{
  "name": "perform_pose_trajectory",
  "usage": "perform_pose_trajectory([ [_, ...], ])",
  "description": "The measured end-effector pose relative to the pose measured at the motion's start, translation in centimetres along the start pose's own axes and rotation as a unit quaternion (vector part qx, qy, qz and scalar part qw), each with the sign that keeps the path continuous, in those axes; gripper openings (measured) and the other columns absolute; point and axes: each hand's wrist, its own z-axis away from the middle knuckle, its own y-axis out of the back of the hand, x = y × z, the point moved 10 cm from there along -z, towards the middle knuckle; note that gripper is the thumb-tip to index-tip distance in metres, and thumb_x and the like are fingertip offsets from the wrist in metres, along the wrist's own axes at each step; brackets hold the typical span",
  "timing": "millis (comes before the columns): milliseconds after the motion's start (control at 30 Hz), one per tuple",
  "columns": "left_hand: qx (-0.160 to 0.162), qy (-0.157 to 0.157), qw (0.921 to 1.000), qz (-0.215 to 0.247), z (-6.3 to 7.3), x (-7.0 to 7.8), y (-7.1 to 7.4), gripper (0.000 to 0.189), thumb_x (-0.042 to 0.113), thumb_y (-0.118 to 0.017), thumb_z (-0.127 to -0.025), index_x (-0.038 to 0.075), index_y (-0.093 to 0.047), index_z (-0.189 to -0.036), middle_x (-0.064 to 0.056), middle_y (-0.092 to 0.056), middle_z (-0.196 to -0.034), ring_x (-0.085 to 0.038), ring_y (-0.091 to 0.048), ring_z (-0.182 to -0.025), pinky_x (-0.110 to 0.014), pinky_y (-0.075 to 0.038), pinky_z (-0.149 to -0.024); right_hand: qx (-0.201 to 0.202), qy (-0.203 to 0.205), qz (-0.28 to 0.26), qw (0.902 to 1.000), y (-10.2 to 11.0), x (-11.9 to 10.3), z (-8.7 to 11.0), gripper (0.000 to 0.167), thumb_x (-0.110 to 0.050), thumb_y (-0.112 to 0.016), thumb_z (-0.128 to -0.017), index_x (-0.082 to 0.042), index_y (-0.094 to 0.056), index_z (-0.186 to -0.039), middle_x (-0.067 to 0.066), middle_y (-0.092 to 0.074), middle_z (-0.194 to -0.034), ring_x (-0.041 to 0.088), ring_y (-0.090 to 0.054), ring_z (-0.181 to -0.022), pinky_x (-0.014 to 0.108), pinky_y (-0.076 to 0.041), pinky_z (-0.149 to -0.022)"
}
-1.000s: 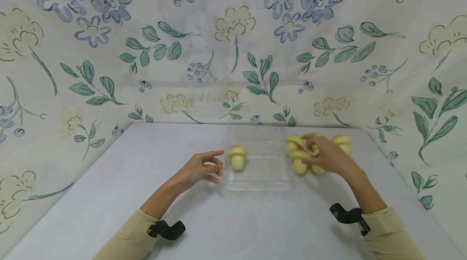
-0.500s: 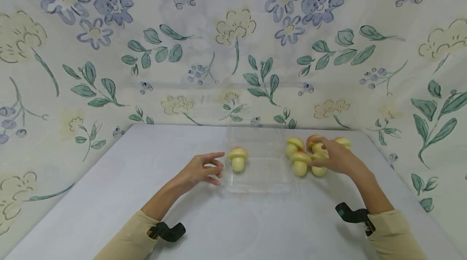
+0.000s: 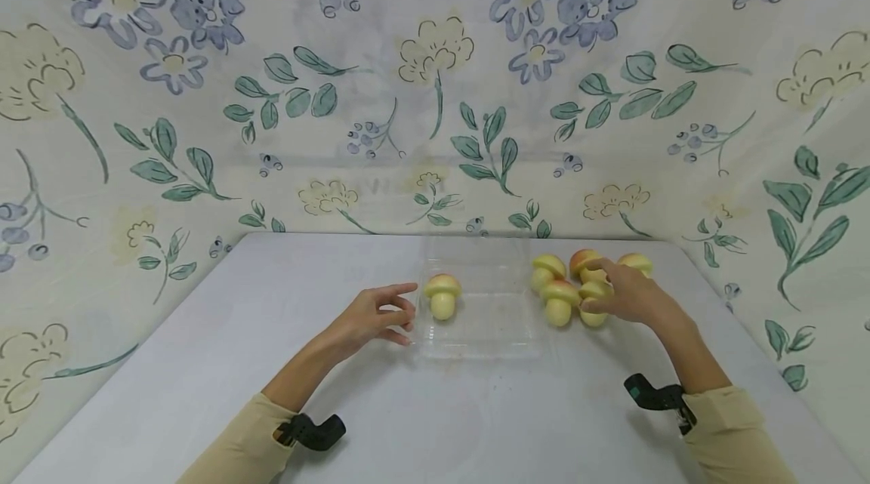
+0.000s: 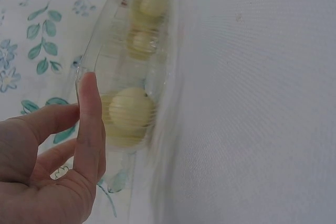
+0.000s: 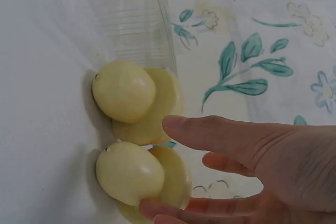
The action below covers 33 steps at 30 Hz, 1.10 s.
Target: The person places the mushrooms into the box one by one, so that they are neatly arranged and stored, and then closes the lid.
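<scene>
A clear plastic container (image 3: 485, 322) lies on the table with a yellow, red-topped toy mushroom (image 3: 442, 297) at its left inside. My left hand (image 3: 376, 314) is at the container's left wall, fingers partly extended and touching its rim in the left wrist view. Right of the container, several similar mushrooms stand in a cluster, among them a front-left mushroom (image 3: 559, 303) and a front-right mushroom (image 3: 594, 301). My right hand (image 3: 628, 294) hovers over the cluster's right side. Its thumb and fingers lie spread on either side of the front-right mushroom (image 5: 131, 174); firm contact cannot be made out.
The white table (image 3: 435, 416) ends at a flower-patterned cloth (image 3: 381, 129) that rises behind and at both sides. One more mushroom (image 3: 635, 263) stands at the far right behind my right hand. A black wrist camera (image 3: 655, 393) sits on each forearm.
My right hand has shifted right and slightly down across the cluster, uncovering the back mushroom and more of the front-right one. The left hand, container and mushrooms stay in place.
</scene>
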Motion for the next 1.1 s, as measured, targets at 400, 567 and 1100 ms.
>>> perform_pose_trajectory([
  [400,0.003,0.004,1.0,-0.001,-0.3,0.0,0.0,0.065,0.0,-0.064,-0.091,0.004,-0.037,-0.15,-0.013,-0.057,-0.109,-0.016,-0.064,-0.084,-0.038,-0.065,-0.074,-0.023,-0.024,0.013,0.9994,-1.2,1.6,-0.4,0.07,-0.032,-0.077,-0.083,0.006,-0.046,-0.132,0.02,-0.062,-0.102,0.027,-0.055,-0.082,0.04,-0.048,-0.067],
  [567,0.001,0.004,1.0,-0.001,-0.3,0.0,-0.2,0.065,0.001,-0.064,-0.092,0.004,-0.037,-0.151,-0.014,-0.057,-0.11,-0.016,-0.064,-0.084,-0.038,-0.065,-0.074,-0.018,-0.016,0.015,0.9996,-1.3,1.8,-0.5,0.067,-0.031,-0.079,-0.081,0.003,-0.048,-0.129,0.022,-0.062,-0.106,0.029,-0.055,-0.085,0.042,-0.049,-0.07],
  [1100,-0.001,-0.001,1.0,0.005,0.0,0.2,-0.1,0.066,0.002,-0.064,-0.091,0.003,-0.036,-0.151,-0.014,-0.056,-0.111,-0.016,-0.064,-0.084,-0.037,-0.065,-0.074,-0.028,-0.01,-0.03,0.9991,-1.7,2.3,-0.8,0.063,-0.023,-0.08,-0.081,0.0,-0.045,-0.128,0.018,-0.06,-0.098,0.022,-0.058,-0.076,0.028,-0.047,-0.061],
])
